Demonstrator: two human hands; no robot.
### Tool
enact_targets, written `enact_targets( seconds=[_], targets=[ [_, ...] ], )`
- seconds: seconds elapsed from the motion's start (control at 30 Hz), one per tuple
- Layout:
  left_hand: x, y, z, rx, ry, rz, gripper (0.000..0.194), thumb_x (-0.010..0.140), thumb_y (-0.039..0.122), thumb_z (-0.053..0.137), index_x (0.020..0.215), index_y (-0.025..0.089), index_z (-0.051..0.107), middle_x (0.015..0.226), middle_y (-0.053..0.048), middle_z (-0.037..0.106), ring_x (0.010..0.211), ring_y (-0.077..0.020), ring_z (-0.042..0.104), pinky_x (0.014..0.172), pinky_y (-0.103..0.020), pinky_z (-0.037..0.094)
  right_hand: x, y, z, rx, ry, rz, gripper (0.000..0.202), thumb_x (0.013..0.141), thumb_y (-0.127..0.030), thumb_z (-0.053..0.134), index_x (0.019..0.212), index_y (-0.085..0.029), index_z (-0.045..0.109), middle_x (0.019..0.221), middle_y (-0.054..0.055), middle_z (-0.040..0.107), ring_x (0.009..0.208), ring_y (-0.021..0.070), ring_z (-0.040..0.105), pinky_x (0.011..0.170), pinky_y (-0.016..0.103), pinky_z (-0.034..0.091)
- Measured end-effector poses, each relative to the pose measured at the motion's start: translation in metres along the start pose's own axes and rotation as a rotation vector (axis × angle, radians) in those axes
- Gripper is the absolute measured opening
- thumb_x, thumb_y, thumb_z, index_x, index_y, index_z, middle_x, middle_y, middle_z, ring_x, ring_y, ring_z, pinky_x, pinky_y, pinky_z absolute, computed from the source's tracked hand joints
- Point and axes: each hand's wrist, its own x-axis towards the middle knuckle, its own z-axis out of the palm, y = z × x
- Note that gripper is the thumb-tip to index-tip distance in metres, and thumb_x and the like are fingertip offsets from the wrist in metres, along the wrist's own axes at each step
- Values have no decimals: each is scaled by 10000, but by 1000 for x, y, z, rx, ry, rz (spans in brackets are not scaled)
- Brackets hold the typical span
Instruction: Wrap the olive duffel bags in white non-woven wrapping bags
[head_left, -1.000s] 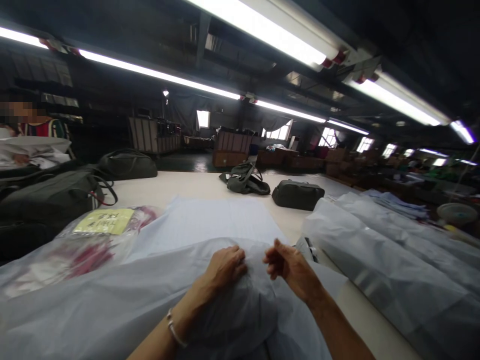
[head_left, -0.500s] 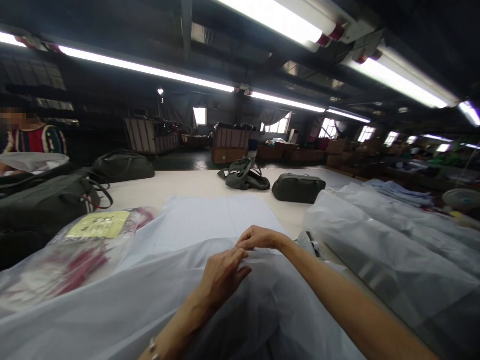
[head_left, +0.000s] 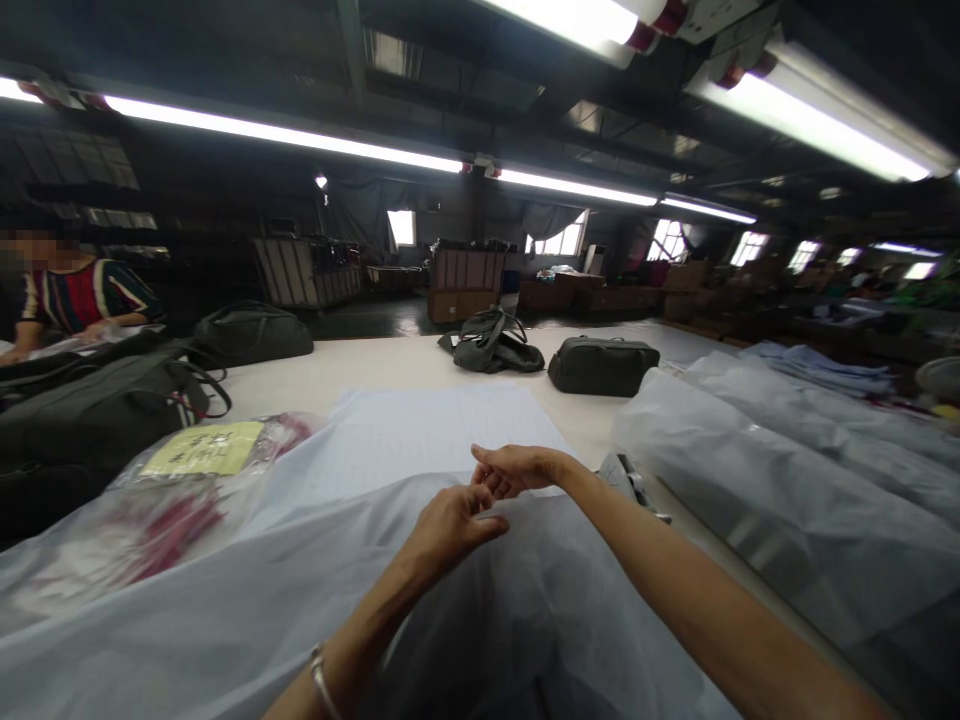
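Thin whitish plastic sheeting [head_left: 300,590] spreads over the near part of the table, with a dark shape showing through it below my hands. My left hand [head_left: 454,520] is over the sheeting, fingers curled and thumb apart, pointing right. Just beyond it, my right hand [head_left: 517,470] reaches in from the right with its thumb raised and its fingers loosely bent. The fingertips of both hands are close together, and I cannot tell whether they touch. Nothing shows clearly in either hand. Flat pale sheets [head_left: 442,425] lie beyond them.
Dark bags [head_left: 604,366] stand along the far side and left of the white table [head_left: 360,360]. A clear bag with a yellow label [head_left: 210,448] lies left. More plastic sheeting [head_left: 765,470] is heaped right. A person [head_left: 79,290] works at the far left.
My right hand has turned and its thumb has lifted away from the fingers. My left fingers have moved slightly off the right hand. The person at the left has lowered the pale material.
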Motion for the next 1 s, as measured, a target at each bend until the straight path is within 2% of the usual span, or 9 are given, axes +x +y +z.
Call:
enact_targets(
  seconds=[0.1,0.23,0.3,0.4,0.53,0.63,0.73,0.83,1.0],
  targets=[
    [0,5,1,45,41,48,166,814,325,587,709,199,618,729,10,624,725,-195,601,659,-288,439,3,1,0,69,-17,13,625,925,-678,363,876,-132,664,687,46,684,628,157,618,653,277,505],
    [5,3,5,331,198,169,126,837,238,579,937,235,655,1126,-54,653,1066,-251,581,927,-368,428,-1,-8,-5,62,4,1,626,835,-724,501,917,-133,689,686,21,669,649,156,619,676,275,514],
    [10,-7,8,432,195,150,166,859,223,555,1007,225,630,1157,-76,649,1123,-256,569,984,-381,404,-18,-14,-18,-47,54,16,559,782,-656,639,969,-134,710,708,11,678,621,135,604,659,253,505],
    [17,-27,13,430,153,69,150,915,262,470,983,202,591,992,-84,682,961,-248,636,872,-356,457,-70,-5,-48,-198,194,62,461,667,-402,832,1022,-129,722,785,29,719,610,120,608,609,214,485],
    [22,-40,15,367,150,18,173,934,324,426,970,212,554,974,-83,680,918,-253,637,792,-336,451,-158,53,-65,64,407,60,539,574,-109,850,1090,-83,694,856,78,751,701,143,665,622,175,485],
    [22,-39,14,339,153,-3,159,919,340,431,894,225,538,902,-63,671,855,-246,631,748,-326,433,-196,117,-39,262,486,-1,527,573,-68,838,1079,-69,693,943,121,748,833,185,692,705,198,509],
    [21,-38,15,331,162,-14,161,911,351,436,867,232,534,866,-49,666,833,-238,626,739,-318,423,-193,173,2,390,526,-110,455,608,-154,854,1034,-91,707,977,133,742,935,231,686,827,275,524],
    [20,-38,16,325,178,-16,200,924,377,415,893,231,550,883,-54,681,876,-241,629,759,-315,425,-171,197,27,515,760,-216,365,662,-331,847,922,-109,721,921,106,745,851,222,682,806,297,535],
    [17,-35,14,297,196,-25,290,932,433,350,844,238,547,809,-35,678,799,-234,637,701,-311,425,-142,182,5,470,1133,-405,428,689,-573,762,739,-162,657,671,39,688,605,154,606,622,268,505]
  ],
)
